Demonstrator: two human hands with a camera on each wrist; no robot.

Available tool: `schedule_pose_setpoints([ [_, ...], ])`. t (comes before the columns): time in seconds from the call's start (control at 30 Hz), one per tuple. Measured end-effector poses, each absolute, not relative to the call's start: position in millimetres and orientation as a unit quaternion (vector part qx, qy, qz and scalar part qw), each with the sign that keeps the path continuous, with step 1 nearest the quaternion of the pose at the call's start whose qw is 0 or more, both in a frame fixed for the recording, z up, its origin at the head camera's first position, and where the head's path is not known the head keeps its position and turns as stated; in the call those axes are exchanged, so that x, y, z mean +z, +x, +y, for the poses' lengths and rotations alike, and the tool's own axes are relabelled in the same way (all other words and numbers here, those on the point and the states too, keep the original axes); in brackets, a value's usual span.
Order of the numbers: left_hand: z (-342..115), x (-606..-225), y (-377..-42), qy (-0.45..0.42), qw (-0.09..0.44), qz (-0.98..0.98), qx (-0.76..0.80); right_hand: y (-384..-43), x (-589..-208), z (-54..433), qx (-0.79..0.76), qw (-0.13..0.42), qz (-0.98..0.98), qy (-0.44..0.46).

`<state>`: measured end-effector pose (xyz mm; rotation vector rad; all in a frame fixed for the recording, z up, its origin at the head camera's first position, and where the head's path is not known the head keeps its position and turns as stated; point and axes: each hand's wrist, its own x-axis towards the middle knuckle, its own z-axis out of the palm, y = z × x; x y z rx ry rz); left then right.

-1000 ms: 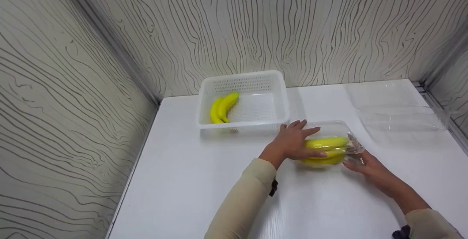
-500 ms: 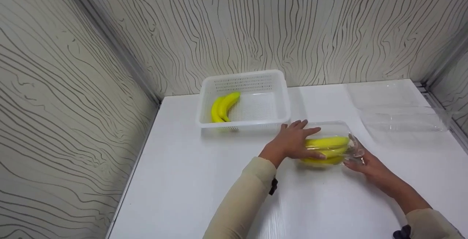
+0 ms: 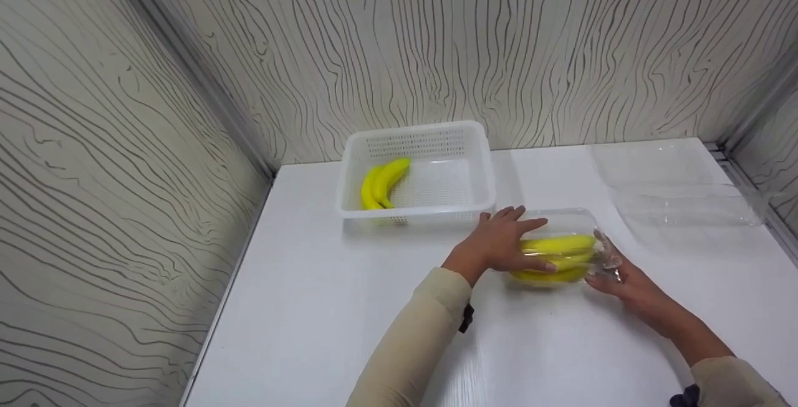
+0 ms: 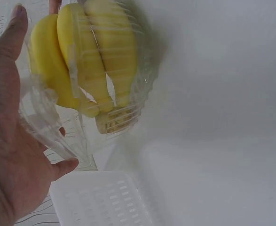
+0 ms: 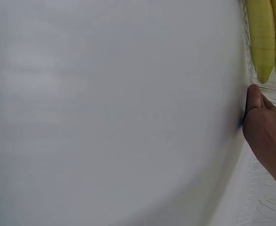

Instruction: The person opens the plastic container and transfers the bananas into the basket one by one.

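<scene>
A clear plastic clamshell box (image 3: 558, 217) with several bananas (image 3: 558, 245) inside sits on the white table, between both hands. Spread over its left end is my left hand (image 3: 502, 242), thumb along the front and index finger reaching across the lid. Seen in the left wrist view, the lid (image 4: 39, 108) lies against that hand's palm, and bananas (image 4: 112, 52) show through the plastic. My right hand (image 3: 629, 285) grips the right end, thumb in front, the other fingers partly hidden behind. In the right wrist view, my right hand (image 5: 267, 132) is beside the banana tips (image 5: 262, 61).
A white perforated basket (image 3: 418, 212) stands at the back, just left of the box, with two bananas (image 3: 388, 182) in its left part. More clear plastic packaging (image 3: 686, 207) stands open at the back right. Patterned walls (image 3: 424, 52) border the table (image 3: 324, 320).
Over the last second the right hand's fingers have shifted slightly at the box's right end, and the plastic there sits a little differently. The left hand, basket and bananas stay in place.
</scene>
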<state>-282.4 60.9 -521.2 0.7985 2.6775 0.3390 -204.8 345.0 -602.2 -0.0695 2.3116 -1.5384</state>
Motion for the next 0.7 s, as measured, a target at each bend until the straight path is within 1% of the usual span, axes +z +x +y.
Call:
schedule_pose_setpoints([
  [0.2,63.0,-522.3,-282.3,0.277,0.157,0.941,0.117,-204.9,-604.6,345.0,-0.524,0.191,0.830,-0.018],
  [0.47,65.1,-519.5,-281.1,0.270,0.162,0.942,0.117,-203.7,-604.9,346.1,-0.542,0.182,0.820,-0.025],
  [0.7,60.9,-512.2,-280.1,0.253,0.183,0.940,0.141,-198.8,-603.4,342.4,-0.521,0.190,0.832,-0.017],
])
